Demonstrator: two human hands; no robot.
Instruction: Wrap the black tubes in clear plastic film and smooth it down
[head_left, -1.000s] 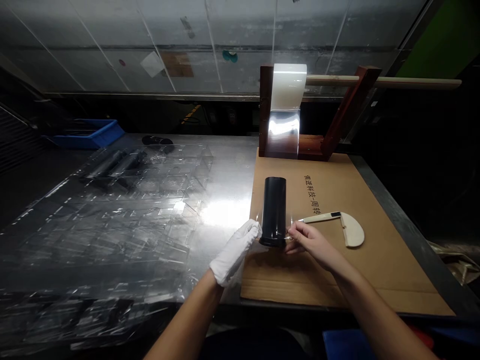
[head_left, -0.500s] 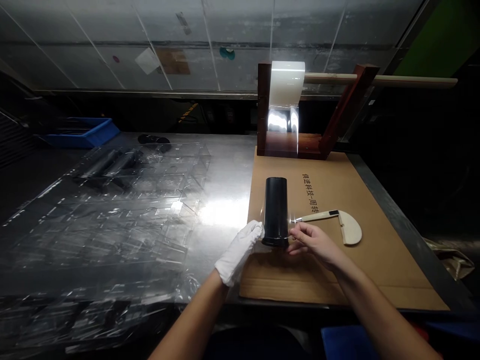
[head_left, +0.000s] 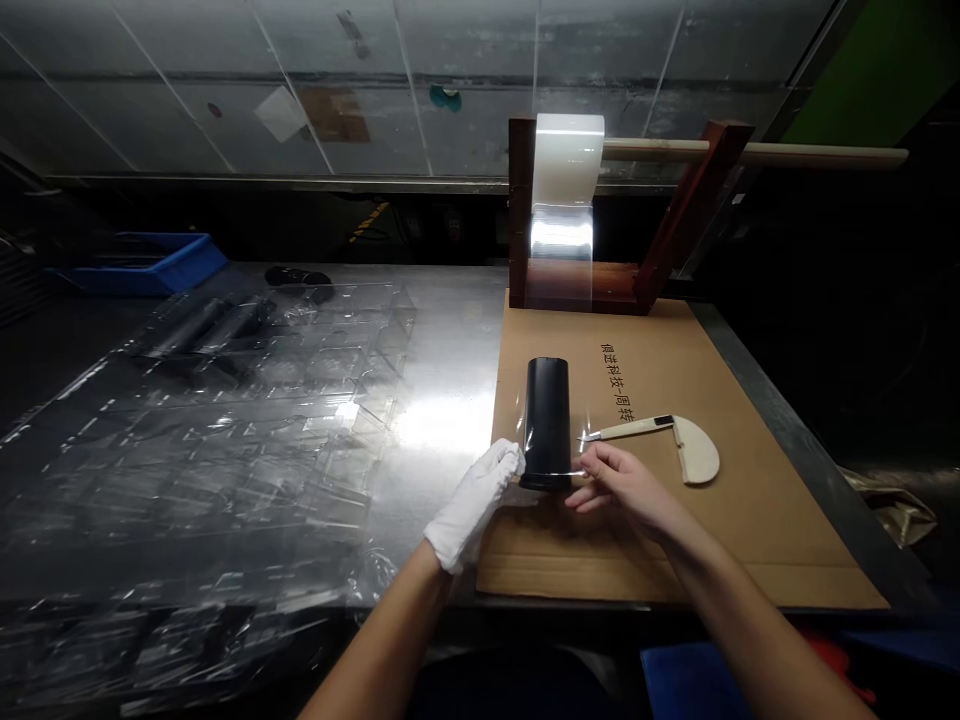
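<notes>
Black cylinder (head_left: 545, 425) sits between your hands, long axis running away from you; your gloved left hand (head_left: 474, 505) bears against its left side, fingers together; your bare right hand (head_left: 619, 483) pinches clear film (head_left: 576, 472) at its right.

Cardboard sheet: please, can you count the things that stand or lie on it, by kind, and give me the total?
Black cylinder: 1
Cream tool: 1
Wooden stand: 1
Total: 3
</notes>
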